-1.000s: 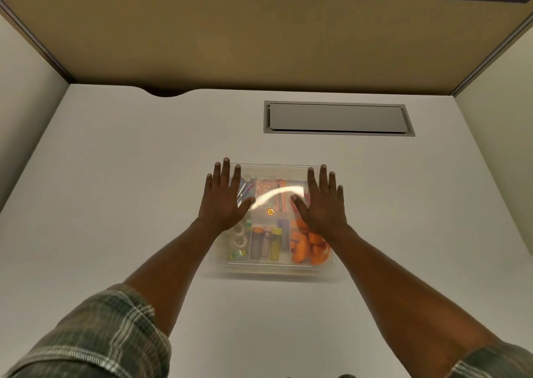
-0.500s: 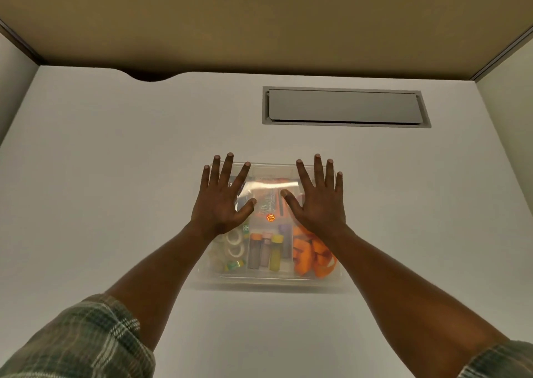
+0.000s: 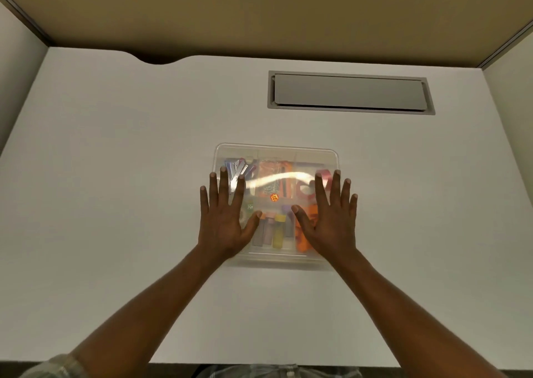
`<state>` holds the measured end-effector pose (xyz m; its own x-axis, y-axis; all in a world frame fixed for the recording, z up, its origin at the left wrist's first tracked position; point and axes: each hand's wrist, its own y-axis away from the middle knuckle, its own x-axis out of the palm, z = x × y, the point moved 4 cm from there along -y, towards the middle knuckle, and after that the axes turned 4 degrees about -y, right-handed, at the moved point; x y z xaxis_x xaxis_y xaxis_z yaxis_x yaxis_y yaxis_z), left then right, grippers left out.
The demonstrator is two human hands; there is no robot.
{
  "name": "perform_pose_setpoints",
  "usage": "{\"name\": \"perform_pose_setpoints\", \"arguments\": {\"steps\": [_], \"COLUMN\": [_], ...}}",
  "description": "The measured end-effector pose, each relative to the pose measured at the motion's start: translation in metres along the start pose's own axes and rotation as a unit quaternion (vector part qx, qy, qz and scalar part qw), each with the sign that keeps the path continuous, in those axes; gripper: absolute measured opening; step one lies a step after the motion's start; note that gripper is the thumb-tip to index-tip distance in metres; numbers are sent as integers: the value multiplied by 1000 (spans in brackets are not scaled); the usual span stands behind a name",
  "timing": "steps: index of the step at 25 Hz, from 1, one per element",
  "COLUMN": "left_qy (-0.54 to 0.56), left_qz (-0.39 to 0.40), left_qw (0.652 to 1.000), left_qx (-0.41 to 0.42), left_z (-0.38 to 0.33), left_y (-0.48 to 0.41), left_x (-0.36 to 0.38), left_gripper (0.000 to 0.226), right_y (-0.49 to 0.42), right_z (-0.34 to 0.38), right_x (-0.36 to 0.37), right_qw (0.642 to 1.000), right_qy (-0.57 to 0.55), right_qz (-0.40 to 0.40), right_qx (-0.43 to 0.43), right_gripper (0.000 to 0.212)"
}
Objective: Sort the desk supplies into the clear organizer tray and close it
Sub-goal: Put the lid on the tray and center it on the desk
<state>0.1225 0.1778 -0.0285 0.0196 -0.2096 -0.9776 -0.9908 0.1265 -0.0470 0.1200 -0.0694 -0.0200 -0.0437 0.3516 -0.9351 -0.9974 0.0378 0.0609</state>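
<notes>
The clear organizer tray sits in the middle of the white desk with its transparent lid on. Through the lid show silver clips at the back left, orange items in the middle, pink tape at the back right, and several coloured tubes at the front. My left hand lies flat with spread fingers on the lid's left half. My right hand lies flat the same way on the right half, covering orange pieces beneath it.
A grey rectangular cable hatch is set into the desk behind the tray on the right. Tan partition walls close off the back and both sides. A curved notch cuts the desk's back edge at the left.
Both hands have slid from the lid's far part toward its near part, still flat and spread. The camera has pulled back, so the tray's far edge now shows.
</notes>
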Motion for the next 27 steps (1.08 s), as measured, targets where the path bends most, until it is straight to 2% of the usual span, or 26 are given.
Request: {"name": "perform_pose_setpoints", "arguments": {"steps": [3, 9, 13, 15, 20, 27], "left_qy": [-12, -17, -26, -23, -3, -41], "left_qz": [6, 12, 18, 12, 13, 6], "left_qw": [1000, 1000, 999, 1000, 999, 994], "left_qx": [4, 22, 16, 7, -51, -103], "left_z": [-2, -1, -2, -7, -14, 95], "left_y": [27, 17, 16, 14, 18, 25], "left_x": [7, 6, 5, 3, 2, -13], "left_gripper": [88, 93, 92, 90, 89, 92], "right_y": [25, 24, 20, 17, 10, -9], "right_z": [-8, -8, -16, -13, 36, 142], "right_x": [8, 3, -1, -1, 15, 50], "right_qw": [999, 994, 968, 963, 957, 963], "right_qy": [-25, -101, -224, -245, -267, -260], "right_qz": [10, -4, -33, -38, -28, 26], "right_qx": [19, 44, 106, 109, 106, 71], "right_gripper": [85, 89, 88, 89, 89, 90]}}
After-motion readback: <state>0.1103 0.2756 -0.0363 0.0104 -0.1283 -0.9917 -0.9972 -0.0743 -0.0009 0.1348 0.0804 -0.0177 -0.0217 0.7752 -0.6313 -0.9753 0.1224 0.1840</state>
